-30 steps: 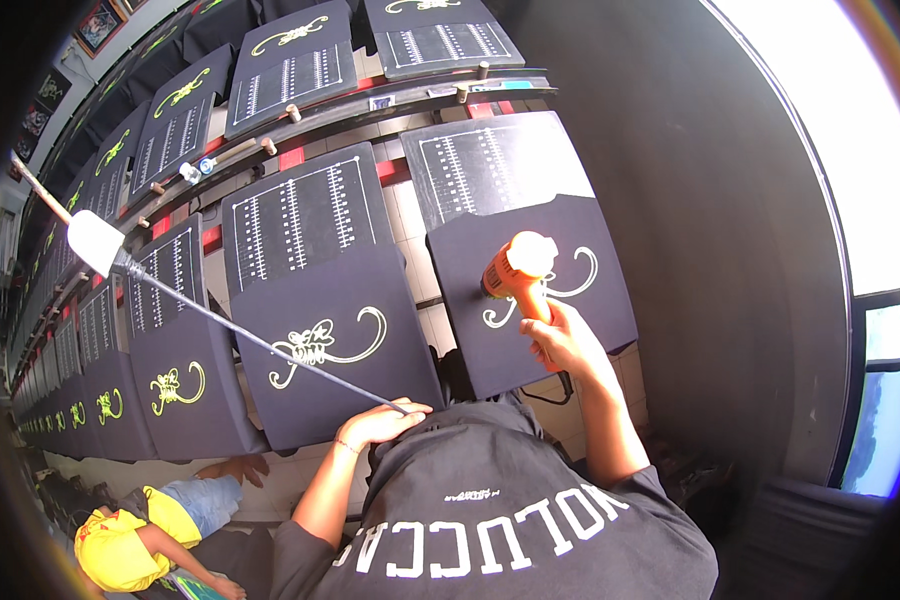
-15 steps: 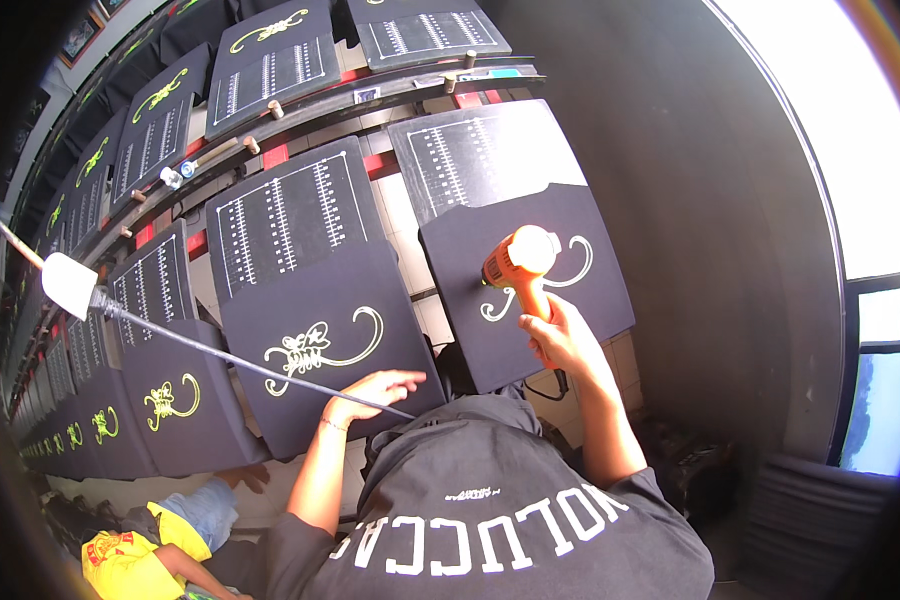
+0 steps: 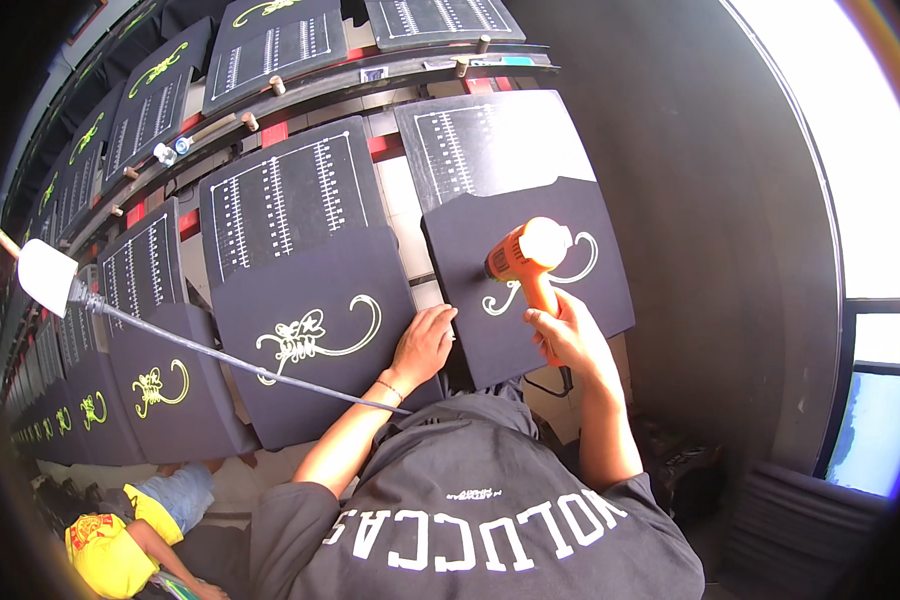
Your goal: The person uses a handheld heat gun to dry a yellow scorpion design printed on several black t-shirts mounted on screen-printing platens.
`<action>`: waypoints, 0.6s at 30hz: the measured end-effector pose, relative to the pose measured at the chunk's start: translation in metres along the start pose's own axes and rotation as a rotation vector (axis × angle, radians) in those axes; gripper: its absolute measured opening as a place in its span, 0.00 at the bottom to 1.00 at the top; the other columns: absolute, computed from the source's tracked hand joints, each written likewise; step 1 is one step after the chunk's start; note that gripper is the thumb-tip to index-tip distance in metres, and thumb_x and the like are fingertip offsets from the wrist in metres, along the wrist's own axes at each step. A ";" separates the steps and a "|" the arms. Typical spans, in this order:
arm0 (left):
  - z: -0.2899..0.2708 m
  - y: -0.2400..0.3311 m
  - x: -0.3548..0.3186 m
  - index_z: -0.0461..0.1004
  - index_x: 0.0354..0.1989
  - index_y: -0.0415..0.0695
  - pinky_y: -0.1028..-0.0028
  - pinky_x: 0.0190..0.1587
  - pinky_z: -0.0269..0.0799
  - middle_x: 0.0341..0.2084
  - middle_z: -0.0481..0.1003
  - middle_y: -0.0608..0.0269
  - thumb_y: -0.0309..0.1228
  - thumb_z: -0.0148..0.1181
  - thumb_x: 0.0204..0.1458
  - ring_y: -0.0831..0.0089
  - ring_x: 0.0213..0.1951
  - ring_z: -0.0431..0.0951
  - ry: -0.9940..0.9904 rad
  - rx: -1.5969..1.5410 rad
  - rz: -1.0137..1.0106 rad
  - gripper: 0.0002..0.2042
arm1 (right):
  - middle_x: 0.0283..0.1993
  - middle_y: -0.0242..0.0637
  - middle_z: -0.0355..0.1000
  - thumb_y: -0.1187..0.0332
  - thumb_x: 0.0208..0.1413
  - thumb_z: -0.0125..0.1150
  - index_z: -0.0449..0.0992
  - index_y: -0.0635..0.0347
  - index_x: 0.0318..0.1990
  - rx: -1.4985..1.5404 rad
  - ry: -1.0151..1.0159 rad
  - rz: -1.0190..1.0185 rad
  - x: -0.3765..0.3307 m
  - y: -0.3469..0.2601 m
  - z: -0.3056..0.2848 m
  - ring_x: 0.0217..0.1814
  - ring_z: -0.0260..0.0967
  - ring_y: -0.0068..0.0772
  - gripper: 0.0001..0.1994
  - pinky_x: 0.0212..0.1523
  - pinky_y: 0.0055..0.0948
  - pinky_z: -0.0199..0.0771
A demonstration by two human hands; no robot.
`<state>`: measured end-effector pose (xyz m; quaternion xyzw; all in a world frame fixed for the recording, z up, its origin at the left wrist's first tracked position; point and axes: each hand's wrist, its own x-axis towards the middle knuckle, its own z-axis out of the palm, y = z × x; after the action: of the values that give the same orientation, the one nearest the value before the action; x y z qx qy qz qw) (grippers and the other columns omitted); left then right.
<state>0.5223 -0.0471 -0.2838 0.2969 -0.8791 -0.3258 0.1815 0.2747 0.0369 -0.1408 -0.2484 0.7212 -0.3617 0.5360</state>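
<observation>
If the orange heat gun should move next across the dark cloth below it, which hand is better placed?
Probably the right hand: it holds the orange heat gun over the dark cloth. The left hand is near the cloth's left edge, away from the gun.

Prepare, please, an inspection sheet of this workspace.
Surface: black boards in rows, with white scales.
Things: orange heat gun over a dark cloth; cloths bear yellow-green prints.
Clutter: small white-and-blue items by the rail.
Hands: right hand grips the heat gun; left hand is by the neighbouring cloth's edge, contact unclear.
Cables: grey cable runs from white connector toward the shirt; black cord below right hand.
Surroundings: dark wall at right; person in yellow, lower left.
</observation>
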 end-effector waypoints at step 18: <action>0.012 -0.001 -0.004 0.72 0.53 0.40 0.61 0.54 0.72 0.53 0.71 0.52 0.26 0.59 0.52 0.57 0.52 0.74 -0.058 0.250 0.037 0.18 | 0.30 0.29 0.70 0.67 0.58 0.61 0.71 0.62 0.42 0.082 0.093 0.044 -0.002 0.018 -0.022 0.26 0.67 0.19 0.10 0.27 0.24 0.73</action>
<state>0.5197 -0.0394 -0.2937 0.2915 -0.9230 -0.2185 0.1235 0.2549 0.0549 -0.1502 -0.1930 0.7353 -0.3904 0.5193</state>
